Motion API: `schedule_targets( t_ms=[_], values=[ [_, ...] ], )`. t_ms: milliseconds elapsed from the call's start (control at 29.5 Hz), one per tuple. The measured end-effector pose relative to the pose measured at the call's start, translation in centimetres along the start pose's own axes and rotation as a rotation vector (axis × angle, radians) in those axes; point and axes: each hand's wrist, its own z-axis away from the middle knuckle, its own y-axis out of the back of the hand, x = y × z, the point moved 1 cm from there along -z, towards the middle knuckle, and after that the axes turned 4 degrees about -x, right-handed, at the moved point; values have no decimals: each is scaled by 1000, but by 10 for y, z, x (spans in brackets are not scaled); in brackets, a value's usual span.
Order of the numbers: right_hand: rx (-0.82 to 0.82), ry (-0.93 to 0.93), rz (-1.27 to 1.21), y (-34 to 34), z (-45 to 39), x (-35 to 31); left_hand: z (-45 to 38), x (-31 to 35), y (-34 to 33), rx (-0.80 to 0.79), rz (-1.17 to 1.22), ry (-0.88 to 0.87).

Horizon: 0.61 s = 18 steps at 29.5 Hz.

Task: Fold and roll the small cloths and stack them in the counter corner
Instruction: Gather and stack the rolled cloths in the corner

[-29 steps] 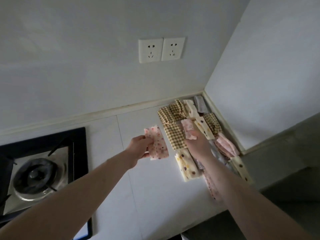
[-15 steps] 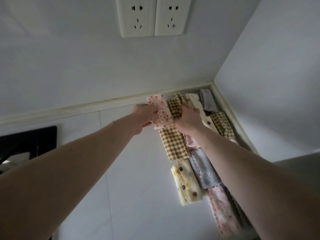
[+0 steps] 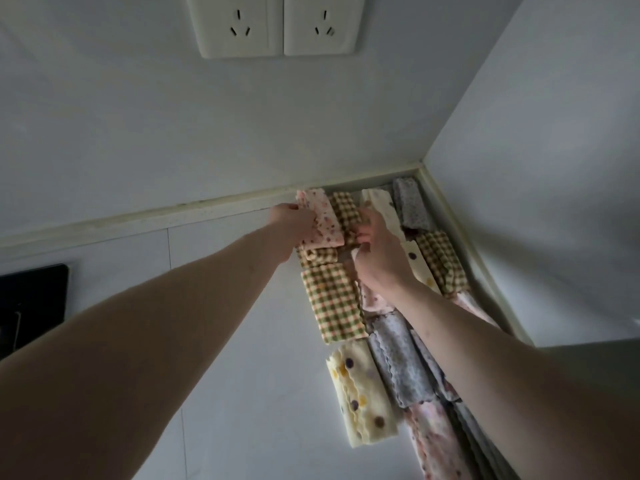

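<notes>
My left hand [image 3: 289, 225] holds a folded pink floral cloth [image 3: 320, 216] against the back wall, at the far left end of the cloth stack. My right hand [image 3: 375, 252] has its fingers curled among the cloths just right of it, touching a brown checked roll [image 3: 346, 211]; what it pinches is hidden. Several folded and rolled cloths fill the counter corner: a green checked one [image 3: 334, 303], a cream dotted one [image 3: 362, 393], a grey one [image 3: 398, 365] and another grey one [image 3: 412, 207] at the very corner.
Two white wall sockets [image 3: 277, 26] sit above the stack. The black edge of a hob [image 3: 33, 299] shows at far left. Walls close the corner at the back and the right. White counter [image 3: 225, 341] lies left of the cloths.
My left hand has carried the pink floral cloth from mid-counter up to the back wall beside the stack. My right hand moved back with it. My head came closer to the corner.
</notes>
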Motion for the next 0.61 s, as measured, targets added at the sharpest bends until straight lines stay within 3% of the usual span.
schedule_targets(
  t_ms=[339, 508, 609],
  values=[
    [176, -72, 78, 7, 31, 34, 44, -26, 18, 186, -147, -48],
    [109, -164, 45, -2, 45, 42, 98, -77, 7, -10, -316, 107],
    [105, -267, 20, -1, 47, 44, 100, -91, -7, -36, -457, 87]
  ],
)
